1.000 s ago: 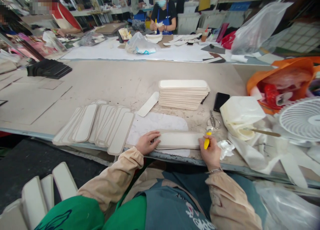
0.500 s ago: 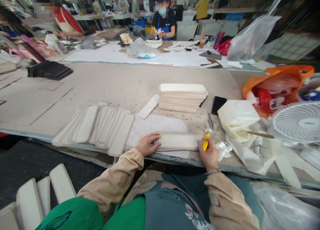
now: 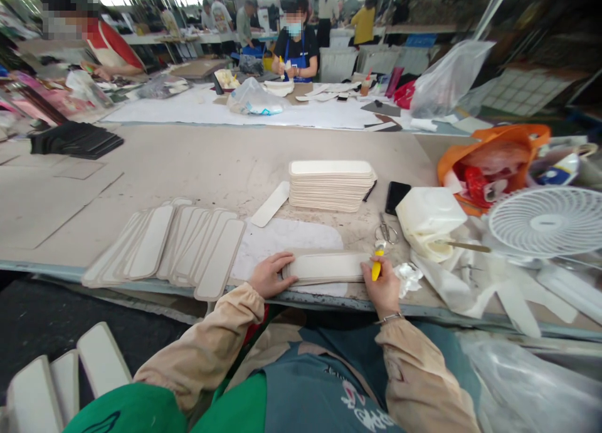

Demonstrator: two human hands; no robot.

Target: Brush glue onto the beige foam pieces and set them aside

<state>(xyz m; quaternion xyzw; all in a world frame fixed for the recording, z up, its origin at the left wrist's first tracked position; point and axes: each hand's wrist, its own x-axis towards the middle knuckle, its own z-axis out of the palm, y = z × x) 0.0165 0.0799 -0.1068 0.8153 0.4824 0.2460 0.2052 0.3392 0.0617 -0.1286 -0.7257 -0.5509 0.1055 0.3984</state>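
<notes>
Low stack (image 3: pixel 329 267) unmoved, long axis sideways

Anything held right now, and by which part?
Right hand: yellow-handled tool, held by its handle, at the right end of the low stack of flat off-white strips. Left hand: on that stack's left end; can't tell if gripping or resting.

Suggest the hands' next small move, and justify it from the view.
Probably nudge the low stack of strips square: the left hand and right hand, gripping a yellow-handled tool, sit at its opposite ends, and its edges look slightly uneven.
</notes>
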